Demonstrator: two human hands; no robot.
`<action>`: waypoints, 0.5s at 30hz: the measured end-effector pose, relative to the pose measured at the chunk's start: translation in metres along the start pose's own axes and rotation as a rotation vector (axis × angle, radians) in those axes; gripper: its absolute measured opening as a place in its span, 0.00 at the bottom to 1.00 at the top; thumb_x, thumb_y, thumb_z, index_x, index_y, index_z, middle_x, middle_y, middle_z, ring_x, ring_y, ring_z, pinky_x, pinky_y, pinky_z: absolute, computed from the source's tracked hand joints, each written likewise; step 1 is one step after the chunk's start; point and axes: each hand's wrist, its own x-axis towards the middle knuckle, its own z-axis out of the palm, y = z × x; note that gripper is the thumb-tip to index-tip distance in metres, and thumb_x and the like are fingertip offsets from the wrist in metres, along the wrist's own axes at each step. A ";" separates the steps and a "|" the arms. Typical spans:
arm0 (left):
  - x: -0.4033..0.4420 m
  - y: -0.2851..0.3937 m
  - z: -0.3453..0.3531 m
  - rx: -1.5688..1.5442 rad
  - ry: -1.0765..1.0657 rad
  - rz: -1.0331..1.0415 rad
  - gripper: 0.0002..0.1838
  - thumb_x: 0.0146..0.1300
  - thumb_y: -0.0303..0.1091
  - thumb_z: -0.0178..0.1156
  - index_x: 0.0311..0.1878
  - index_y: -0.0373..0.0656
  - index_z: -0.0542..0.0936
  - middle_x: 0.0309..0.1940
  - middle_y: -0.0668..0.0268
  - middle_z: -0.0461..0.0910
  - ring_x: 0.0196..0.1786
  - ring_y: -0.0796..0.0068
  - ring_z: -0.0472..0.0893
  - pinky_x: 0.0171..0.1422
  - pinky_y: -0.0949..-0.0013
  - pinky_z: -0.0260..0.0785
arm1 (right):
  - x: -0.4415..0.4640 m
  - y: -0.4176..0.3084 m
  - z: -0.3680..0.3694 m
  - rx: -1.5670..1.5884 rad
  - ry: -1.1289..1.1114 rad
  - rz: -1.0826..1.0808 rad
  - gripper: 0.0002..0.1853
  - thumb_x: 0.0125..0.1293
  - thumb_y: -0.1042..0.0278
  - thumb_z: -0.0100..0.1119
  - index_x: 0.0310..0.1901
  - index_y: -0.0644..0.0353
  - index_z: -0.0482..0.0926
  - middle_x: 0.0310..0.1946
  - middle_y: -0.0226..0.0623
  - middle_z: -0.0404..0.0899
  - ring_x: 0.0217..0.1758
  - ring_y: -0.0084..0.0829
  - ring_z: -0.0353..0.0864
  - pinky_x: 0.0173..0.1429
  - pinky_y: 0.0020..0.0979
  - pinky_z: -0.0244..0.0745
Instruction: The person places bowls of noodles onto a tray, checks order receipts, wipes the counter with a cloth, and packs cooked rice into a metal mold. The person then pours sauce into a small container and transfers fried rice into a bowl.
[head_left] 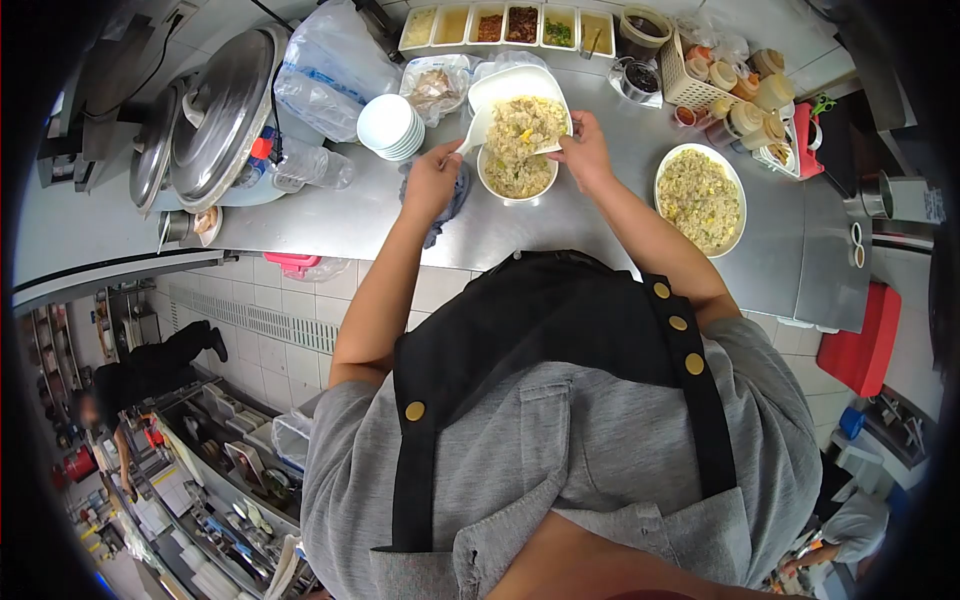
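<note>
My right hand (585, 148) grips the rim of a white plate (508, 84), tilted over a bowl (522, 202). Fried rice (526, 122) lies on the plate's near part and meets the rice in the bowl. In my left hand (434, 178), closed at the plate's left side, is the handle of a white spoon (474, 138); its far end is partly lost against the plate and rice. A dark cloth (452, 212) lies beneath my left wrist. To the right of my right forearm stands a white oval plate (742, 222) full of fried rice.
Stacked white bowls (392, 124) and a plastic bottle (318, 166) stand left on the steel counter (610, 232). Topping containers (488, 24) line the back. A basket (690, 88) with sauce bottles is at right. Large lidded pots (222, 112) stand far left. Other people are at the lower edges.
</note>
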 end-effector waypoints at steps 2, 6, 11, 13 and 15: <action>-0.009 0.005 0.006 -0.006 0.011 0.009 0.18 0.71 0.35 0.58 0.61 0.44 0.81 0.43 0.50 0.86 0.45 0.59 0.85 0.53 0.63 0.74 | 0.000 0.000 0.002 -0.025 0.027 -0.030 0.25 0.64 0.88 0.48 0.64 0.66 0.63 0.56 0.46 0.69 0.56 0.37 0.80 0.49 0.32 0.90; -0.030 0.013 0.012 0.004 0.055 0.077 0.18 0.73 0.35 0.57 0.62 0.44 0.81 0.48 0.47 0.85 0.48 0.57 0.85 0.55 0.63 0.74 | 0.004 0.003 0.003 -0.042 0.070 -0.144 0.26 0.63 0.88 0.49 0.63 0.65 0.64 0.55 0.45 0.69 0.52 0.36 0.80 0.45 0.31 0.90; -0.046 0.008 0.014 0.103 0.109 0.162 0.18 0.72 0.35 0.57 0.63 0.50 0.80 0.49 0.50 0.83 0.48 0.52 0.83 0.55 0.58 0.74 | 0.010 0.002 0.003 -0.019 0.101 -0.158 0.25 0.62 0.88 0.50 0.62 0.65 0.65 0.53 0.45 0.70 0.50 0.37 0.81 0.42 0.30 0.89; -0.056 0.015 0.009 0.179 0.115 0.148 0.18 0.71 0.36 0.57 0.63 0.52 0.80 0.48 0.51 0.83 0.47 0.50 0.83 0.54 0.57 0.74 | 0.013 0.006 0.002 -0.058 0.102 -0.145 0.25 0.62 0.88 0.50 0.62 0.65 0.65 0.53 0.46 0.70 0.51 0.37 0.81 0.42 0.30 0.89; -0.064 0.027 0.002 0.279 0.090 0.117 0.18 0.71 0.37 0.58 0.63 0.57 0.80 0.43 0.53 0.80 0.45 0.50 0.82 0.51 0.55 0.73 | 0.017 0.009 0.001 -0.039 0.090 -0.149 0.25 0.62 0.88 0.50 0.62 0.65 0.65 0.54 0.46 0.70 0.51 0.37 0.81 0.42 0.30 0.90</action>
